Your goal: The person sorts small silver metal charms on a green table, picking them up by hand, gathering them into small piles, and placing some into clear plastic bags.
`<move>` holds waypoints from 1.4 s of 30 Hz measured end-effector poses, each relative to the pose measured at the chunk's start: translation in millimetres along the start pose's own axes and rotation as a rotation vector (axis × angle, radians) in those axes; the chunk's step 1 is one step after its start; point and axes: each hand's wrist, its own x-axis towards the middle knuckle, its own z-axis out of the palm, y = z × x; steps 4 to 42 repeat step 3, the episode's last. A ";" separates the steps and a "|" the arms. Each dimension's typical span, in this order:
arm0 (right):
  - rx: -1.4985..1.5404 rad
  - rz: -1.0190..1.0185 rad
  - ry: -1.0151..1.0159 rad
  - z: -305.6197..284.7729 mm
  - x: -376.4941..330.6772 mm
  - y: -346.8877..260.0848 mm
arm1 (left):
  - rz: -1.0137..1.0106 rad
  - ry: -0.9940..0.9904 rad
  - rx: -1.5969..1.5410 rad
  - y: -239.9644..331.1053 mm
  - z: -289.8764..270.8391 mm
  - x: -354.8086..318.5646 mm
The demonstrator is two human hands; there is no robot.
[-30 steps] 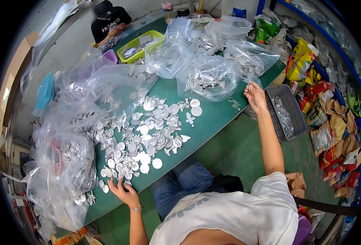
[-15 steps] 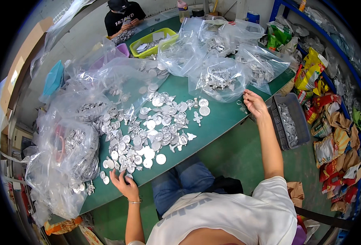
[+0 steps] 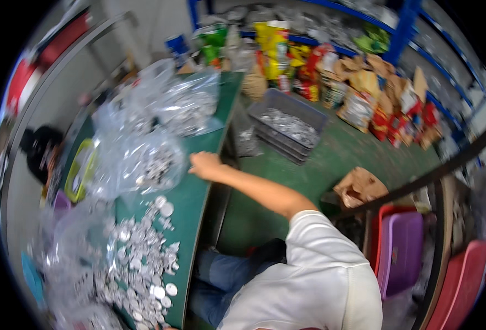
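My right hand (image 3: pixel 203 165) is at the table's right edge, beside a clear plastic bag of silvery metal pieces (image 3: pixel 157 165). Its fingers are curled together; blur hides what is in them, if anything. A pile of loose silvery medals and charms (image 3: pixel 138 258) spreads over the green table (image 3: pixel 190 212), with a cross-shaped charm (image 3: pixel 166 223) at its right side. Only a sliver of my left hand (image 3: pixel 167 328) shows at the lower rim, next to the near end of the pile; its fingers are hidden.
Grey crates (image 3: pixel 290 124) with metal pieces stand on the floor past the table. Paper and plastic sacks (image 3: pixel 364 102) line the blue shelf (image 3: pixel 402 33). A brown paper bag (image 3: pixel 359 187) and purple bin (image 3: pixel 401 250) are on the right. A person (image 3: pixel 42 151) sits across the table.
The whole view has swung to the right, bringing in more shelf and bins. My left hand has nearly left the picture. My right hand stays by the table edge, fingers more curled.
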 end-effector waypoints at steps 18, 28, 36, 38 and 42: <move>0.008 0.026 -0.118 -13.7 2.6 21.0 | 0.074 0.066 -0.097 33.1 2.8 13.9; 0.008 0.026 -0.118 -13.7 2.6 21.0 | 0.074 0.066 -0.097 33.1 2.8 13.9; 0.008 0.026 -0.118 -13.7 2.6 21.0 | 0.074 0.066 -0.097 33.1 2.8 13.9; 0.008 0.026 -0.118 -13.7 2.6 21.0 | 0.074 0.066 -0.097 33.1 2.8 13.9; 0.008 0.026 -0.118 -13.7 2.6 21.0 | 0.074 0.066 -0.097 33.1 2.8 13.9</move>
